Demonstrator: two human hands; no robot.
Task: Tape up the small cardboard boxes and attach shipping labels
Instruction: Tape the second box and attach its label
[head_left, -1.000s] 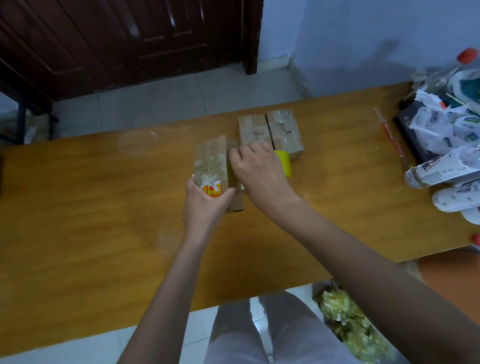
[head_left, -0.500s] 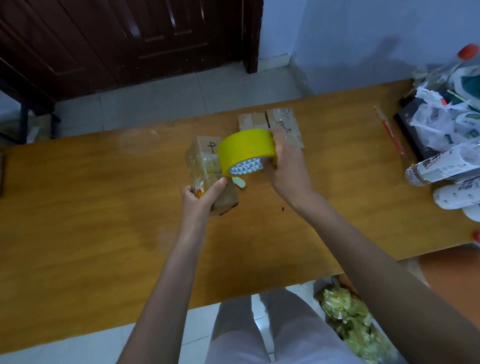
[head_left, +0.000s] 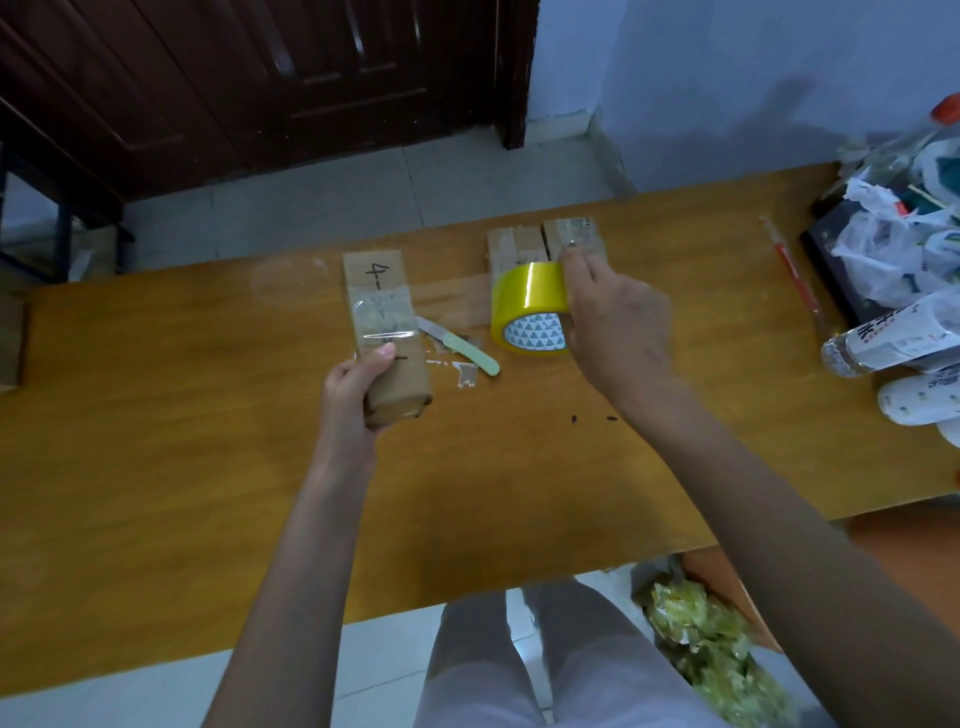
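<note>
Since a moment ago the tape roll (head_left: 531, 309) has swung off to the right of the box (head_left: 385, 332), and a clear strip now stretches between them, so a fresh band is going on and will soon need cutting. The left hand (head_left: 349, 391) is closed round the near end of that box, thumb on top; the right hand (head_left: 613, 322) is wrapped on the roll. Just right of the box lies one knife (head_left: 457, 345). Beyond it sit two more boxes (head_left: 545, 243): three boxes, one roll, all over the table (head_left: 156, 467)
</note>
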